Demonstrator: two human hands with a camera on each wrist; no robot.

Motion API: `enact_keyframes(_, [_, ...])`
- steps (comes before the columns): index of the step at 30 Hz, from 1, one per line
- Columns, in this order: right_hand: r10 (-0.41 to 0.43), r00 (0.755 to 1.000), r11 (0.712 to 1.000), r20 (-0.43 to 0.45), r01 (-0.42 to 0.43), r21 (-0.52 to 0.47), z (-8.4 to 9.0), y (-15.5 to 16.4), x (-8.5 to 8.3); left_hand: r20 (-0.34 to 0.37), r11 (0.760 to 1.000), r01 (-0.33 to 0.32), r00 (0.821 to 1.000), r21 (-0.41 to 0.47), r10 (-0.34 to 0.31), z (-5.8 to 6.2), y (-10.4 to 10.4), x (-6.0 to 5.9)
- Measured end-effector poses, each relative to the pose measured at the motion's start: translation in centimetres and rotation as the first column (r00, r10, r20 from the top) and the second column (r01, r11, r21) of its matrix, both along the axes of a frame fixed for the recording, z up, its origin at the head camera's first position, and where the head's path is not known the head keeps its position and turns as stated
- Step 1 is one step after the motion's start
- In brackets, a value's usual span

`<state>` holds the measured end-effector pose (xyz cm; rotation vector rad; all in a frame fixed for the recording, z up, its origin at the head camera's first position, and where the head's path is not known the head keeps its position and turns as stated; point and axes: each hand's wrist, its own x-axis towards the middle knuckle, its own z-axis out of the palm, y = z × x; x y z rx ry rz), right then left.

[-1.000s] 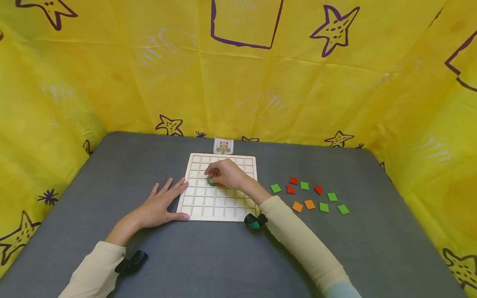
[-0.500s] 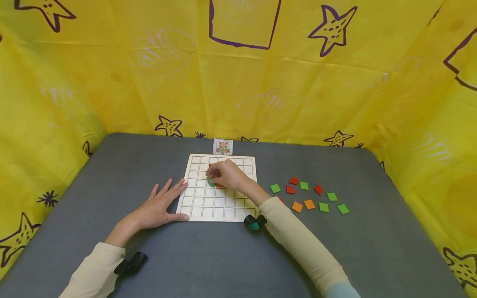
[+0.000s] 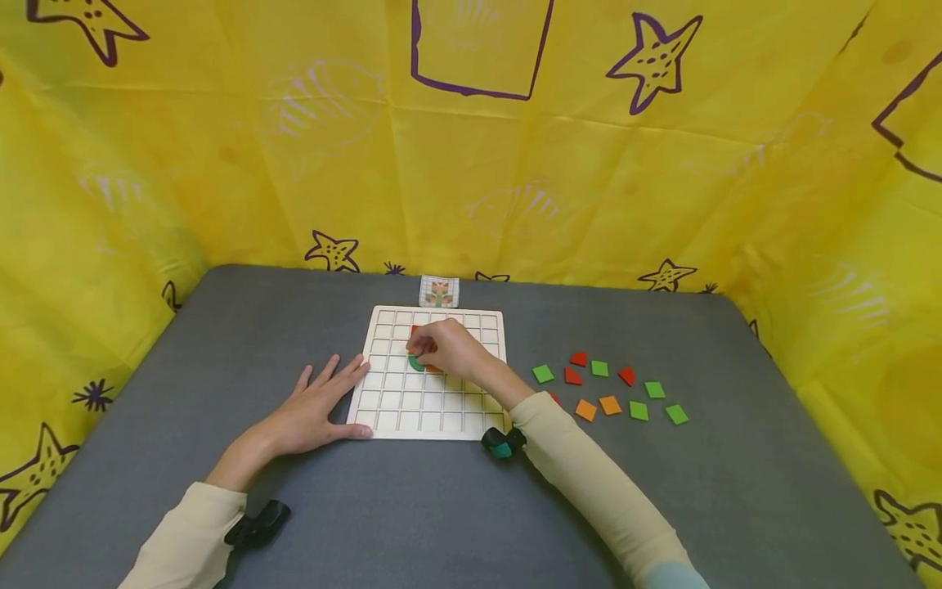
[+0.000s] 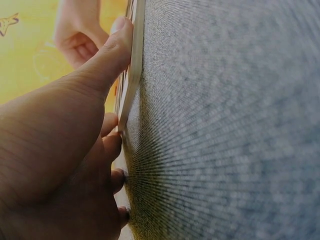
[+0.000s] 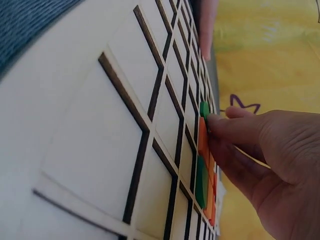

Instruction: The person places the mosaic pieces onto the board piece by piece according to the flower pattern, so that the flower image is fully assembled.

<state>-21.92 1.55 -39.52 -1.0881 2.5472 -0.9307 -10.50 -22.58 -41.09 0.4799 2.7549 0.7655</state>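
1. The right hand (image 3: 450,348) is over the middle of the grid board (image 3: 441,421), fingers curled down onto a green piece (image 3: 416,363). The right wrist view shows the fingertips (image 5: 216,122) pressing its edge; a full pinch cannot be told.
2. The green piece sits in a cell among orange and red pieces (image 5: 202,137) already on the board — touching them, it seems.
3. The left hand (image 3: 316,405) lies flat and spread on the table (image 3: 221,327) at the board's left edge, thumb (image 4: 112,52) along the near edge, holding nothing.
4. Risk, as I judge it: the piece may ride up on the cell's rim and sit tilted if pushed at an angle.
5. A sideways push could nudge the neighbouring pieces out of their cells.
6. If the left hand eases, the board may slide on the table.
7. Spare pieces (image 3: 611,388) lie to the right, near the sleeve (image 3: 589,474) — a sweep of the arm could scatter them.
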Motion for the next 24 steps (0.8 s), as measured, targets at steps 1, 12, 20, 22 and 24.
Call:
enact_keyframes(1, [0.001,1.0,1.0,-0.001,-0.001,0.004,0.0,0.1,0.0,0.001,1.0,-0.001,1.0,-0.001,0.001,0.0,0.0,0.0])
enact_keyframes(12, [-0.014,0.999,1.0,-0.048,0.015,0.021,0.5,2.5,0.6,0.02,1.0,-0.006,1.0,-0.009,0.006,-0.2,-0.1,-0.1])
enact_keyframes(20, [-0.023,0.996,1.0,-0.085,0.021,-0.019,0.9,5.4,1.1,0.014,1.0,-0.008,1.0,-0.003,0.008,0.0,-0.1,0.0])
enact_keyframes(22, [-0.039,0.995,0.999,-0.088,0.036,-0.031,0.9,6.4,1.0,0.012,1.0,-0.005,1.0,-0.002,0.005,0.1,-0.1,0.0])
enact_keyframes(24, [-0.065,0.994,0.997,-0.084,0.062,-0.041,0.9,7.5,0.9,0.01,1.0,-0.004,1.0,-0.001,0.004,0.1,0.0,0.0])
